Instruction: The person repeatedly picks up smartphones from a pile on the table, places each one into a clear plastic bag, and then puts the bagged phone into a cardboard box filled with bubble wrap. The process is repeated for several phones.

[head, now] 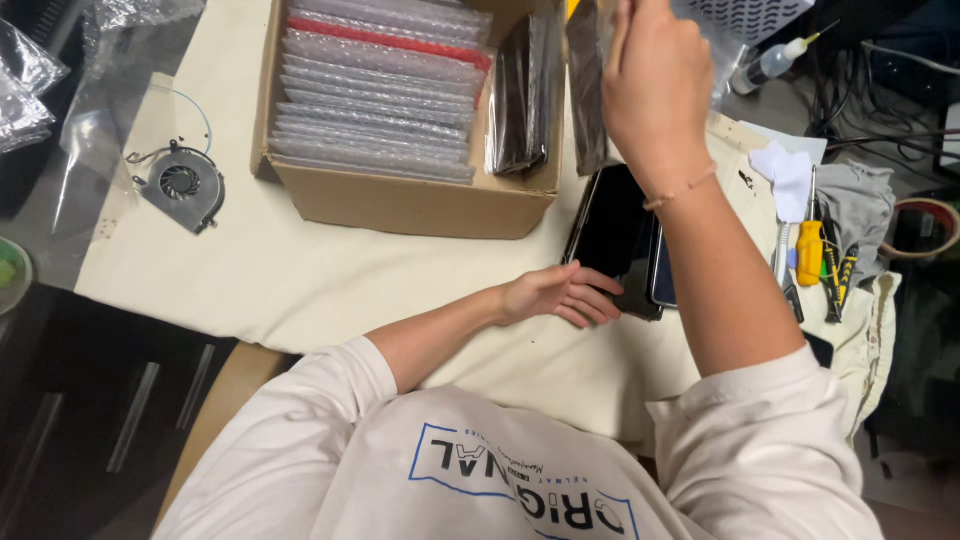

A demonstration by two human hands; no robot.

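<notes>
My right hand (655,85) is raised above the far corner of the box (400,200), fingers pinched around a dark panel in a clear bag (588,90), which hangs upright just beside the box's right wall. My left hand (560,293) lies flat and open on the cream cloth (300,280), fingertips touching the edge of a black tablet (612,225) that lies beside the box. The box holds bubble-wrapped panels (380,90), and a small fan (182,185) sits well to its left.
</notes>
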